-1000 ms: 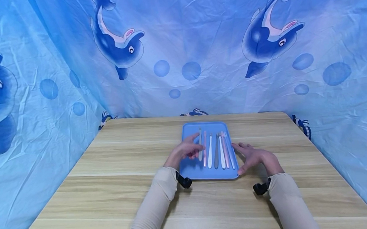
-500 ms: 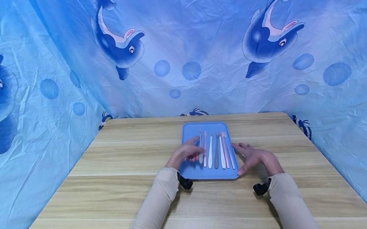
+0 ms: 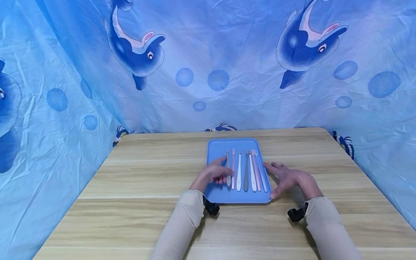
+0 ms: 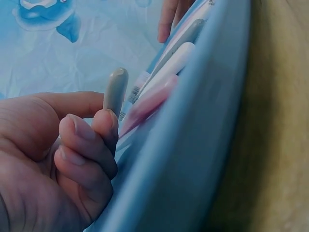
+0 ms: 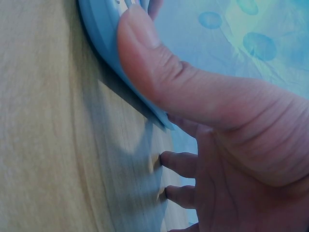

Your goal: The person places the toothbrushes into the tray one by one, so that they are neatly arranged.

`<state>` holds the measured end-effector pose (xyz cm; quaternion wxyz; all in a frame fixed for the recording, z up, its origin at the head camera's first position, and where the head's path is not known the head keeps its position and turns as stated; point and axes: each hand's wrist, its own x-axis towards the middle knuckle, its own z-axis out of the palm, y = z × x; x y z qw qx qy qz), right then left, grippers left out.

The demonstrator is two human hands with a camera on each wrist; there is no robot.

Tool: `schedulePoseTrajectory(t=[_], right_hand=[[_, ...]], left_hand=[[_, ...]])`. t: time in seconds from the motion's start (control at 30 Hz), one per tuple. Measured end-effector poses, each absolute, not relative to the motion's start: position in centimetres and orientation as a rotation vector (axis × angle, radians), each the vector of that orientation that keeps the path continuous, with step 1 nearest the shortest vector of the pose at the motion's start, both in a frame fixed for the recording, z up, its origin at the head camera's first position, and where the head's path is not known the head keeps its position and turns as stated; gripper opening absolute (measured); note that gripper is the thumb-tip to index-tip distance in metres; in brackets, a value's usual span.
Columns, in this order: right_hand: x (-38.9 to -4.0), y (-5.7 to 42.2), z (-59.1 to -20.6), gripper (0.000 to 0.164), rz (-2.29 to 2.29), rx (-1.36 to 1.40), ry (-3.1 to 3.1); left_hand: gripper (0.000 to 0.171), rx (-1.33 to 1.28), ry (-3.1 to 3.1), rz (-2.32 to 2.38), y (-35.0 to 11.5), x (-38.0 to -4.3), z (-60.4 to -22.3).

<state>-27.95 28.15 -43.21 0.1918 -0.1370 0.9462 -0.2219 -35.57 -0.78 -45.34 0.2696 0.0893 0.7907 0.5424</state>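
Observation:
My left hand point(image 3: 213, 172) pinches a grey toothbrush point(image 4: 116, 91) between thumb and curled fingers, over the left part of a blue tray point(image 3: 220, 197). The handle's rounded end sticks out past the fingertips in the left wrist view. Just right of it lies a pink toothbrush point(image 3: 233, 164), then a white one point(image 3: 239, 177) and a dark grey one point(image 3: 246, 179). Another white toothbrush point(image 3: 253, 178), a pink one point(image 3: 257, 178) and a blue one point(image 3: 262, 178) lie close together at the right. My right hand point(image 3: 290, 180) touches the tray's right edge, thumb near the front corner and fingers spread.
The tray sits on a wood-grain table point(image 3: 128, 220), toward its far side. Blue cloth point(image 3: 196, 40) printed with dolphins hangs behind the table and along its sides. Each wrist wears a small black camera, such as the one on the left point(image 3: 211, 207).
My left hand has shifted slightly toward me and to the right, and the grey toothbrush in it has come nearer the tray's front. The right hand holds its place at the tray edge.

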Motion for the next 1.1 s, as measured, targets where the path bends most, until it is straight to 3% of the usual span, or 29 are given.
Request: schedulePoseTrajectory(t=[0.53, 1.1], right_hand=[[-28.0, 28.2, -43.4, 0.131, -0.619, -0.372, 2.651], [-27.9, 28.0, -43.0, 0.129, -0.608, -0.356, 2.656]], left_hand=[[0.09, 0.22, 2.209, 1.435, -1.2, -35.1, -44.2], [0.089, 0.252, 2.394, 1.347, -5.5, -35.3, -42.8]])
